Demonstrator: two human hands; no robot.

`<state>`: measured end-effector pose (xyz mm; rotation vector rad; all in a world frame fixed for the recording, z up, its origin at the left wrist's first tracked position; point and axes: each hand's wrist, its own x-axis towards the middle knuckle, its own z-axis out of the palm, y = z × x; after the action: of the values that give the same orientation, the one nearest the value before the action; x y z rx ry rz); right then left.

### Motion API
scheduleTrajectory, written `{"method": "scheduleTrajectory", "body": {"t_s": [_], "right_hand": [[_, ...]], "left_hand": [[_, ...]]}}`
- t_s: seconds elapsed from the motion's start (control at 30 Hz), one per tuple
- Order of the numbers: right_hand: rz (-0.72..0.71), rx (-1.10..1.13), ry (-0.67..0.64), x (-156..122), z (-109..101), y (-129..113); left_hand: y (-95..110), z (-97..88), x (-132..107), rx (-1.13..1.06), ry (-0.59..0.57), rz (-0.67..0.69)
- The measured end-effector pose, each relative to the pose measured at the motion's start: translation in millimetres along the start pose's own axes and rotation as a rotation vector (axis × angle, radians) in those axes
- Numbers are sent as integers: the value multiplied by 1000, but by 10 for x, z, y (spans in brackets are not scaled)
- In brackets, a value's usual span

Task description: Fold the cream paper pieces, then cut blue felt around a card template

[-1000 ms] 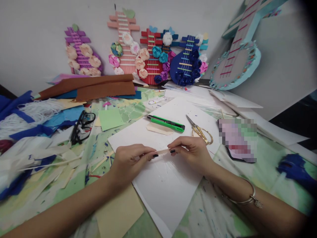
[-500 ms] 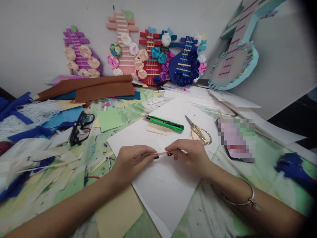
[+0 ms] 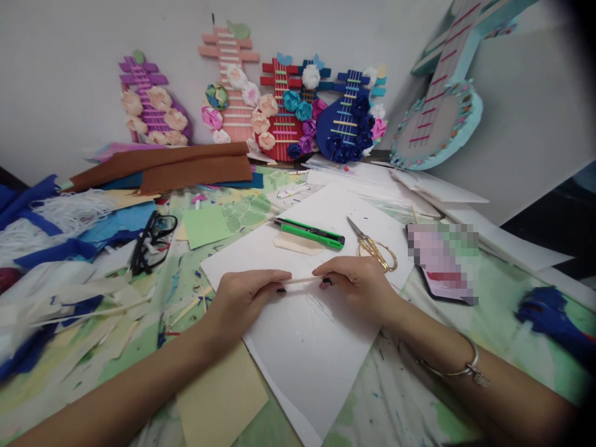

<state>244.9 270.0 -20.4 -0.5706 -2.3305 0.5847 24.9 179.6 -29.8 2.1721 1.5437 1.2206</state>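
A thin pale paper strip (image 3: 302, 281) stretches between my two hands, just above a white sheet (image 3: 307, 366). My left hand (image 3: 246, 301) pinches its left end between thumb and fingers. At the other end, my right hand (image 3: 358, 285) pinches it the same way; a silver bangle circles that wrist. Beyond the strip, a green utility knife (image 3: 311, 232) lies across a small cream paper piece (image 3: 297, 244). Gold-handled scissors (image 3: 372, 244) rest just past my right hand, their blades pointing away from me.
Decorated paper lutes (image 3: 279, 112) lean along the wall. A phone (image 3: 442, 261) and blue glue gun (image 3: 549, 316) lie to the right. On the left are black glasses (image 3: 153, 242), paper scraps and white cord (image 3: 69, 211). Cream paper (image 3: 223, 397) sits near me; brown paper (image 3: 195, 164) lies behind.
My hands have drawn slightly apart and up, so more of the paper strip shows between them. The utility knife and scissors stay in place.
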Motion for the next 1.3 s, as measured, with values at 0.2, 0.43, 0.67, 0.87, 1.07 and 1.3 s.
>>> {"method": "scheduleTrajectory", "body": {"t_s": [0.2,0.43,0.67,0.87,1.07,1.3], "right_hand": [[15,24,19,-9,0,7],[19,3,94,41,-32,75],[60,-312,-103,87,10,167],[66,-237,-85,105,32,163],[222,433,-76,75,-49,91],[409,679,-101,26,-6,22]], "left_hand": [[24,-59,4,-33,40,-136],[6,-131,44,0,39,-120],[-19,-105,58,71,51,-73],[-32,-91,58,-1,48,13],[15,-121,88,-82,177,30],[-51,-62,71,-211,27,-167]]}}
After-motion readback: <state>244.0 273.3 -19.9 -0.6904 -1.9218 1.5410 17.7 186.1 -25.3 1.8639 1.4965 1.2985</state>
